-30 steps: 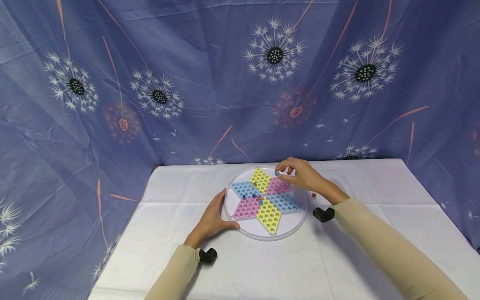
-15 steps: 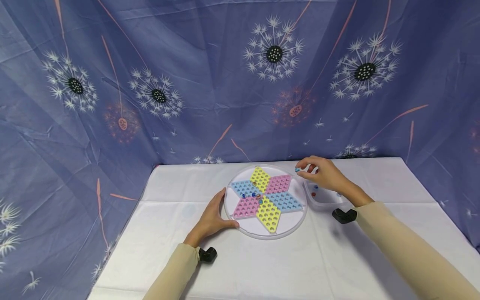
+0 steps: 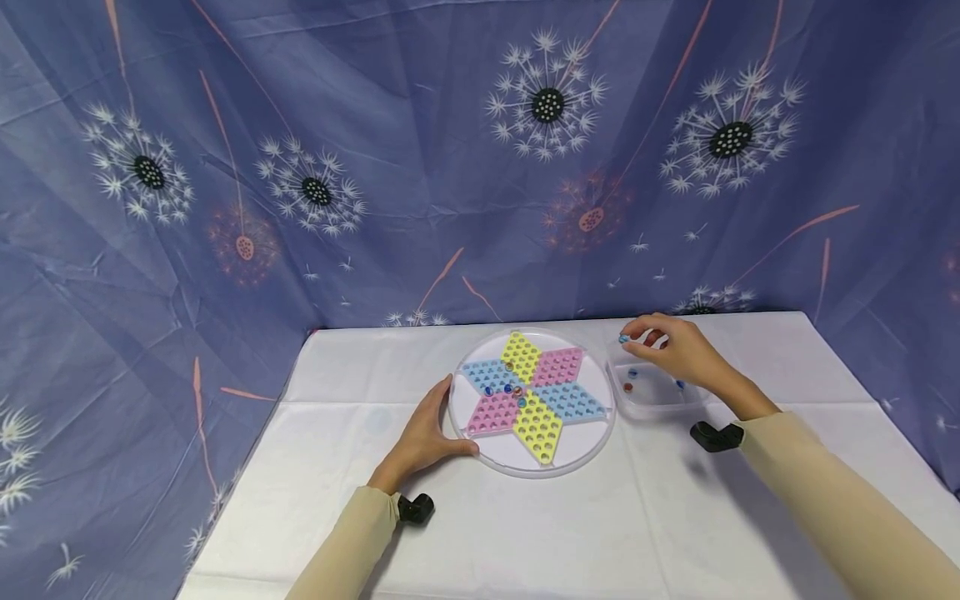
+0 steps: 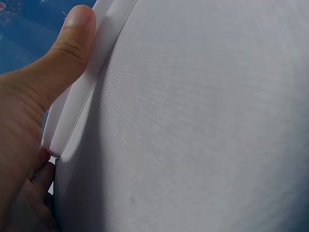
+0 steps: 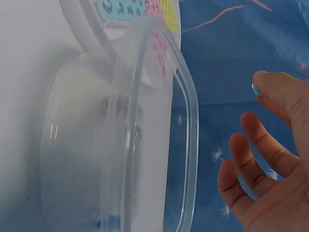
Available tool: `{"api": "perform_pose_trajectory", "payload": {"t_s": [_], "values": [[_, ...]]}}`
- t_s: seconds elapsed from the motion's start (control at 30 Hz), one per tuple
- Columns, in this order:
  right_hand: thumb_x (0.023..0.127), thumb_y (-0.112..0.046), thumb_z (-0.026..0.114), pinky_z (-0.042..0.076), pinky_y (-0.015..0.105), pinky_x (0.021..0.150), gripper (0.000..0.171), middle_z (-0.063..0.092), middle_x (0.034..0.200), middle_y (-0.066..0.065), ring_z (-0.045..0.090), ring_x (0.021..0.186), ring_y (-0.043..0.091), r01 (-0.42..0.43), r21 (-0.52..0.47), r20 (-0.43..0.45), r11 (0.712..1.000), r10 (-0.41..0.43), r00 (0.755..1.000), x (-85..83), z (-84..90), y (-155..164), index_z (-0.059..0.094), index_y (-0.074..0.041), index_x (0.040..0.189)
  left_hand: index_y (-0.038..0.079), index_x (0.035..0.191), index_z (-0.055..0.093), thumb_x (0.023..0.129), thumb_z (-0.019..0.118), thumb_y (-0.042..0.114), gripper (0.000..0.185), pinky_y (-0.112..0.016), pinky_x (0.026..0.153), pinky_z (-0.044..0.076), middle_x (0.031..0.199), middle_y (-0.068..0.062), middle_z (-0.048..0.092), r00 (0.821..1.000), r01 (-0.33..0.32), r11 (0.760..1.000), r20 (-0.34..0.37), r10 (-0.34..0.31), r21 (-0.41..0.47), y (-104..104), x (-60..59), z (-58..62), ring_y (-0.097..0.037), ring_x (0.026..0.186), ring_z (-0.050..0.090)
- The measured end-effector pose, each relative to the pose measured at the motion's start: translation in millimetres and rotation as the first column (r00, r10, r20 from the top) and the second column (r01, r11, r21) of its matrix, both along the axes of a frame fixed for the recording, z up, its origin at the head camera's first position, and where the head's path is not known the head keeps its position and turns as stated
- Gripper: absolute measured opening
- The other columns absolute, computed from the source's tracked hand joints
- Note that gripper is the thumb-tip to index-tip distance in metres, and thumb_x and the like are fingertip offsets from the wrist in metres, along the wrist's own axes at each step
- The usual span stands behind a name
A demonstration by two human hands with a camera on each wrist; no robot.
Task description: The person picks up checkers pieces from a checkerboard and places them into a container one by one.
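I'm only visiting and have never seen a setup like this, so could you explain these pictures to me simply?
There is no machine here: a person works with a bare left hand and a bare right hand. The wide picture comes from a camera worn on the head; the two close-ups come from wrist cameras, probably the small black devices at each wrist.

On a white tablecloth lies a round white board with a six-pointed star of yellow, pink and light-blue diamonds; five small, shiny marbles sit on it. Beside it stands a clear plastic box holding more marbles. The left hand rests against the board's left edge; the right hand pinches a small blue marble above the box. Behind hangs a blue cloth printed with dandelions.
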State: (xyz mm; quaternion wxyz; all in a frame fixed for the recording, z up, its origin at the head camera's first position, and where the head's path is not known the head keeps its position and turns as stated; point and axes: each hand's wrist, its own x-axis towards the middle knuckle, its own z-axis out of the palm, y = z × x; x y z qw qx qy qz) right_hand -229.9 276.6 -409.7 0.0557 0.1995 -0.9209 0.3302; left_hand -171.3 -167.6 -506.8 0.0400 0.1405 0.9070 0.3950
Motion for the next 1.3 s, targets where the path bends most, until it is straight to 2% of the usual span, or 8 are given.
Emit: {"api": "perform_pose_trajectory", "payload": {"t_s": [0.13, 0.4, 0.67, 0.9, 1.0, 1.3], "values": [[0.098, -0.03, 0.073, 0.055, 0.035, 0.069, 0.022, 0.071, 0.113, 0.005, 0.064, 0.092, 0.022, 0.018, -0.005, 0.012, 1.0, -0.017, 1.0, 0.3, -2.2, 6.4, 0.074, -0.018, 0.116, 0.013, 0.166, 0.016, 0.063, 0.097, 0.048, 0.136, -0.047, 0.126, 0.021, 0.169, -0.009, 0.023, 1.0, -0.008, 1.0, 0.004, 0.008, -0.004, 0.6, -0.1, -0.1, -0.03, 0.155, 0.021], [0.097, -0.026, 0.074, 0.055, 0.032, 0.066, 0.02, 0.072, 0.112, 0.006, 0.065, 0.089, 0.023, 0.016, -0.028, -0.023, 0.999, -0.017, 1.0, 2.3, -4.9, 9.7, 0.075, -0.016, 0.114, 0.013, 0.166, 0.016, 0.062, 0.098, 0.048, 0.137, -0.047, 0.126, 0.022, 0.169, -0.01, 0.023, 1.0, -0.006, 1.0, -0.013, 0.006, -0.004, 0.7, -1.7, -2.6, -0.03, 0.155, 0.022], [0.097, -0.027, 0.074, 0.055, 0.036, 0.069, 0.019, 0.071, 0.112, 0.007, 0.065, 0.09, 0.024, 0.041, -0.031, 0.038, 0.999, -0.04, 0.998, 1.2, -13.4, 9.3, 0.075, -0.017, 0.113, 0.014, 0.166, 0.015, 0.062, 0.098, 0.049, 0.137, -0.044, 0.126, 0.02, 0.17, -0.007, 0.022, 1.0, -0.007, 1.0, -0.003, 0.007, -0.008, 0.6, -1.3, -1.9, -0.027, 0.156, 0.021], [0.098, -0.027, 0.073, 0.054, 0.04, 0.075, 0.021, 0.071, 0.109, 0.009, 0.065, 0.091, 0.025, 0.036, -0.015, 0.078, 0.999, -0.034, 0.996, 0.5, -21.8, 9.7, 0.075, -0.016, 0.115, 0.009, 0.165, 0.017, 0.063, 0.098, 0.047, 0.136, -0.05, 0.125, 0.023, 0.168, -0.013, 0.025, 1.0, -0.001, 1.0, -0.025, 0.002, 0.007, 1.3, 0.3, -0.2, -0.033, 0.154, 0.023], [0.097, -0.025, 0.074, 0.054, 0.04, 0.075, 0.02, 0.072, 0.107, 0.009, 0.065, 0.09, 0.025, 0.034, -0.012, 0.104, 0.999, -0.032, 0.994, 0.8, -24.6, 9.0, 0.074, -0.015, 0.114, 0.013, 0.166, 0.016, 0.062, 0.098, 0.048, 0.137, -0.046, 0.126, 0.022, 0.169, -0.009, 0.023, 1.0, -0.007, 1.0, -0.01, 0.007, -0.006, 1.2, -0.5, -0.8, -0.029, 0.155, 0.022], [0.094, -0.018, 0.077, 0.053, 0.04, 0.074, 0.015, 0.073, 0.101, 0.008, 0.064, 0.086, 0.025, 0.026, 0.035, 0.1, 0.999, -0.029, 0.995, -1.8, -33.6, 4.9, 0.076, -0.013, 0.109, 0.014, 0.166, 0.015, 0.062, 0.098, 0.048, 0.137, -0.047, 0.125, 0.023, 0.169, -0.009, 0.023, 1.0, -0.003, 1.0, -0.015, 0.003, -0.006, 0.9, -1.8, -1.7, -0.03, 0.155, 0.021]]}}
